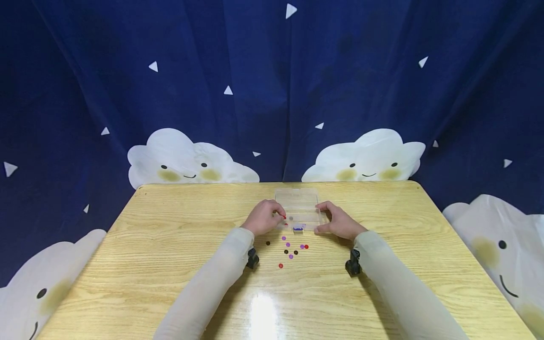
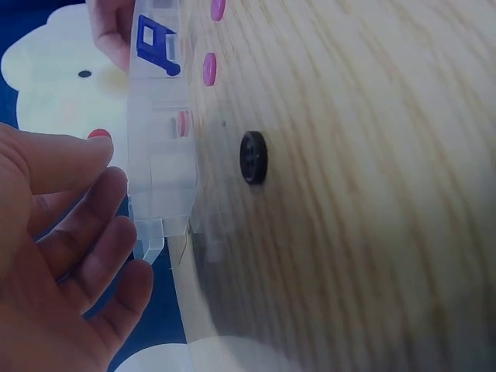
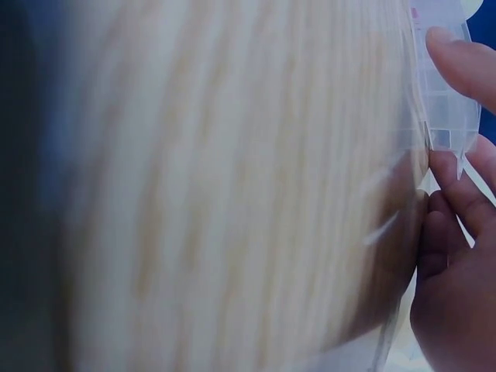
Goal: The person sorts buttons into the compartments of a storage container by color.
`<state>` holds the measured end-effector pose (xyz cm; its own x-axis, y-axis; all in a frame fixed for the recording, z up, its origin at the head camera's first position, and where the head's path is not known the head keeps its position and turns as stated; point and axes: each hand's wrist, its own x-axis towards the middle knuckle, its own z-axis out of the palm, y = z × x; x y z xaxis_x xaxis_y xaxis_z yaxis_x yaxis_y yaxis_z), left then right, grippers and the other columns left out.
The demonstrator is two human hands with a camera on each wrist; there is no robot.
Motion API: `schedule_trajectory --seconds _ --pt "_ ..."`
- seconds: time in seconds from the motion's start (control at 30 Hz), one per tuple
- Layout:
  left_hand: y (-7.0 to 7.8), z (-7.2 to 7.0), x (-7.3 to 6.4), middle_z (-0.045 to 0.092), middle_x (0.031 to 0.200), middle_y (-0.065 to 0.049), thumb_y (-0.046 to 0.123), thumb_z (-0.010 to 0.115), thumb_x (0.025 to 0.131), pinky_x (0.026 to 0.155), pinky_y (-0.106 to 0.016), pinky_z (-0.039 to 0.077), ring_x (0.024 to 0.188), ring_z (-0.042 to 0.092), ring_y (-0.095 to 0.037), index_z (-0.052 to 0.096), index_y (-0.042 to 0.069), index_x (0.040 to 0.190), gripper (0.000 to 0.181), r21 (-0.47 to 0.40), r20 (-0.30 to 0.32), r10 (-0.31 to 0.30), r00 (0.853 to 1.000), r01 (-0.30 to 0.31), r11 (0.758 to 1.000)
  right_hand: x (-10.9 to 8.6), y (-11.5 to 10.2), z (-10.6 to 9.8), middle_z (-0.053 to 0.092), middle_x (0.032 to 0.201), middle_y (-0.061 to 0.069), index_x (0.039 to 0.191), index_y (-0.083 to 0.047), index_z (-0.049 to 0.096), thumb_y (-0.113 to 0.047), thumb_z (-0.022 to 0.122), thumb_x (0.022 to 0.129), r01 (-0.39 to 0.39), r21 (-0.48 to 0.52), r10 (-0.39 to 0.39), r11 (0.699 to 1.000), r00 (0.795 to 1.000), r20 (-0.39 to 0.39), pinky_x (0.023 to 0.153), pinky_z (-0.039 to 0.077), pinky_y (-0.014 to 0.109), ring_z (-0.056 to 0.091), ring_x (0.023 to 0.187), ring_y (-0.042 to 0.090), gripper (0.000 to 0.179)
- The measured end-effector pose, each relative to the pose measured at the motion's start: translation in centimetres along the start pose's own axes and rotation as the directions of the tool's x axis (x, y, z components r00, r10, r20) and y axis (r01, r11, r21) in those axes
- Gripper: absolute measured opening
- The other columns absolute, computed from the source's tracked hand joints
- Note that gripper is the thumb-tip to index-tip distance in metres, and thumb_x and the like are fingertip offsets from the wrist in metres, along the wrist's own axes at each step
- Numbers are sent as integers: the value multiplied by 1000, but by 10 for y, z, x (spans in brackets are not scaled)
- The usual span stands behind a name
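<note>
The left hand (image 1: 264,218) pinches a red button (image 2: 99,133), mostly hidden by its fingers, at the clear box's (image 1: 297,194) left end; the right hand (image 1: 340,222) grips its right end, dividers hard to make out.

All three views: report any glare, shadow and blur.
Head: white glare on the table, shadows beside both sleeves; left wrist: black button fairly sharp, shadow near the clear box; right wrist: table grain blurred, a dark smear along the left edge.
</note>
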<state>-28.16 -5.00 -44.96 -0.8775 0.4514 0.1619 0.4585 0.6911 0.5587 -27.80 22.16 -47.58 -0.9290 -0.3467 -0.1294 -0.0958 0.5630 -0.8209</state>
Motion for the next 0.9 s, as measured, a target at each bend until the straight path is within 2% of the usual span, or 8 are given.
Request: schedule_trajectory --seconds 0.3,0.43,0.63,0.7,0.8,0.9 --pt "-1 0 -1 73 97 -2 6 64 90 92 -36 51 97 64 -21 76 13 91 14 17 10 12 1000 -12 1000 0 1 1 43 148 21 139 -6 42 -16 81 81 -10 -25 10 1000 1000 -3 121 24 55 33 145 39 70" --pt "0 0 -1 73 97 -3 6 65 89 96 -37 50 94 66 -21 76 10 92 12 18 0 23 1000 -23 1000 1 1 1 43 148 20 139 -6 42 -15 81 81 -9 -27 8 1000 1000 -10 122 24 55 33 145 39 70" --pt "0 -1 -4 74 100 -5 4 65 89 94 -38 51 97 66 -24 77 7 94 13 -2 6 21 1000 -21 1000 1 1 2 43 148 21 140 -4 41 -14 80 82 -3 -15 3 1000 1000 -7 123 22 55 31 146 39 71" --pt "-2 -2 -6 74 99 -5 6 65 90 98 -38 50 96 66 -23 77 7 95 13 -1 7 27 1000 -27 1000 1 1 2 43 148 21 140 -4 41 -14 80 82 -3 -15 2 1000 1000 -9 123 21 55 31 147 39 71" --pt "-5 -3 -11 73 97 -4 8 66 90 97 -38 50 90 63 -19 77 7 94 11 0 3 32 999 -32 999 2 2 1 43 148 21 140 -3 41 -15 80 82 2 -20 -2 1000 1000 -8 123 21 55 30 147 40 71" --pt "-9 -2 -16 72 95 -2 10 68 90 87 -34 49 85 57 -16 76 10 90 8 0 -10 41 999 -41 999 1 2 0 42 148 21 140 -4 41 -16 81 82 3 -20 -3 1000 1000 -3 123 21 55 29 148 40 72"
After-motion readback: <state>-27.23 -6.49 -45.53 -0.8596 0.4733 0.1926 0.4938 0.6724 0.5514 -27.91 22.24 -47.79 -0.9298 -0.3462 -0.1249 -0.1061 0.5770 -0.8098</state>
